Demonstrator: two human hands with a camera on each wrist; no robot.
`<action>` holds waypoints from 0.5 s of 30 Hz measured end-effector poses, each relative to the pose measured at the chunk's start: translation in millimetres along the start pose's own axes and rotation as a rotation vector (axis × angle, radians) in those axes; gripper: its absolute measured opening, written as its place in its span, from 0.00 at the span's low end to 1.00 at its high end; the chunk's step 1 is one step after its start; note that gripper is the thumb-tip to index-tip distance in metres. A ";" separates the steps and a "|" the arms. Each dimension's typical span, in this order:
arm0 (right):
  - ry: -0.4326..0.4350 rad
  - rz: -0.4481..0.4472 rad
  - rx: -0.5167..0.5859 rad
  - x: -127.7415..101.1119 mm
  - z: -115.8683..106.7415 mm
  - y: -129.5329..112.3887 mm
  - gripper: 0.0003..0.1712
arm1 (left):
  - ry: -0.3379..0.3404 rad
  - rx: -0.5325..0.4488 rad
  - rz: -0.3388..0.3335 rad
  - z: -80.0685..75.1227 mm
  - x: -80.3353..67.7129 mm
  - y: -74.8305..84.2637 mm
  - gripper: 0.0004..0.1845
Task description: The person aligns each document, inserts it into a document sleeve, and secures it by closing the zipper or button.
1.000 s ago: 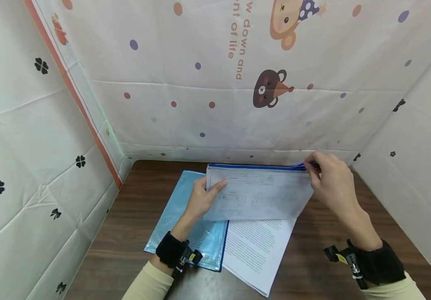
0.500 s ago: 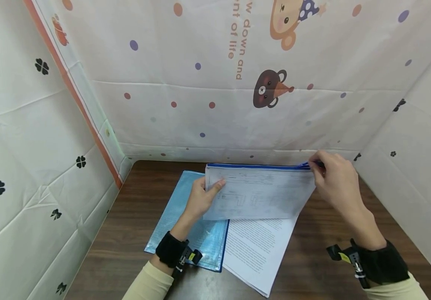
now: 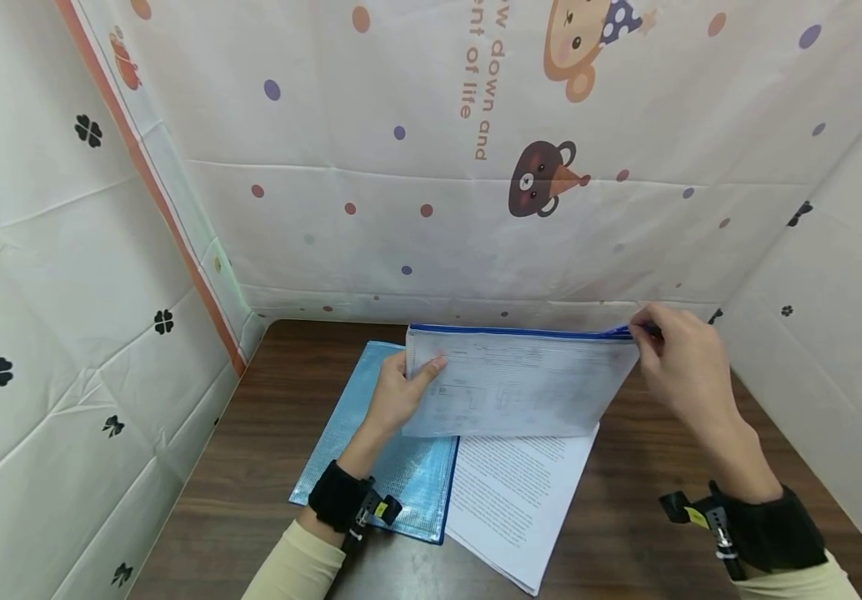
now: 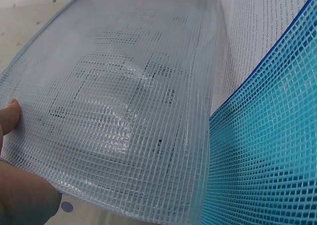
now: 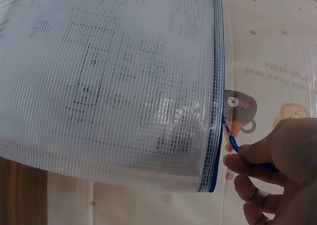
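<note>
A clear mesh zip pouch (image 3: 524, 387) with printed paper inside is held up, tilted, over the table. My left hand (image 3: 393, 398) grips its left end, with the thumb (image 4: 10, 117) on the front face. Along the pouch's top edge runs a blue zipper (image 3: 502, 332). At the right end of that edge, my right hand (image 3: 689, 367) pinches the blue zipper pull (image 5: 232, 139) between thumb and forefinger. In the right wrist view the slider sits close to the pouch's corner.
Below the pouch, a blue mesh pouch (image 3: 359, 433) lies on the brown wooden table (image 3: 236, 492). Beside it is a stack of printed sheets (image 3: 509, 508), partly covered by the held pouch. Patterned white cloth (image 3: 431, 242) walls the table at the back and sides.
My right hand has moved a little to the right, drawing the zipper pull along the edge. My left hand and the pouch's left end have shifted slightly left.
</note>
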State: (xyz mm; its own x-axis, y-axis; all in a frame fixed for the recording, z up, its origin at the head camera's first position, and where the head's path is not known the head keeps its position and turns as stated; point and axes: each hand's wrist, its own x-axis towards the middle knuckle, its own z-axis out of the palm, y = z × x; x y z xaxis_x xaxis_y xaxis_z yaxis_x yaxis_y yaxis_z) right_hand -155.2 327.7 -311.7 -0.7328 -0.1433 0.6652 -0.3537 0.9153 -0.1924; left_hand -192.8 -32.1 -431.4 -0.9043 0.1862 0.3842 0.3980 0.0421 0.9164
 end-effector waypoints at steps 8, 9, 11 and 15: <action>-0.002 0.021 0.002 -2.7 -0.7 9.7 0.02 | 0.017 0.004 -0.003 -1.8 -0.9 -0.2 0.13; 0.001 0.021 0.003 -3.0 -0.7 11.0 0.02 | 0.019 0.004 -0.004 -2.0 -0.9 -0.2 0.13; 0.006 0.025 0.007 -3.5 -1.1 13.4 0.02 | 0.019 0.000 -0.009 -2.7 -1.1 0.4 0.14; 0.010 0.037 0.009 -4.5 -2.3 16.5 0.02 | 0.013 -0.001 -0.012 -2.8 -0.9 0.9 0.14</action>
State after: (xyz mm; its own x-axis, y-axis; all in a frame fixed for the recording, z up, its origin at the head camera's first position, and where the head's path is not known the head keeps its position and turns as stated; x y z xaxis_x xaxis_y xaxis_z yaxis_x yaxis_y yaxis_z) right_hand -156.4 344.3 -316.3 -0.7393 -0.1059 0.6650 -0.3318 0.9166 -0.2229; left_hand -192.1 -34.9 -430.6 -0.9111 0.1729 0.3742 0.3866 0.0433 0.9213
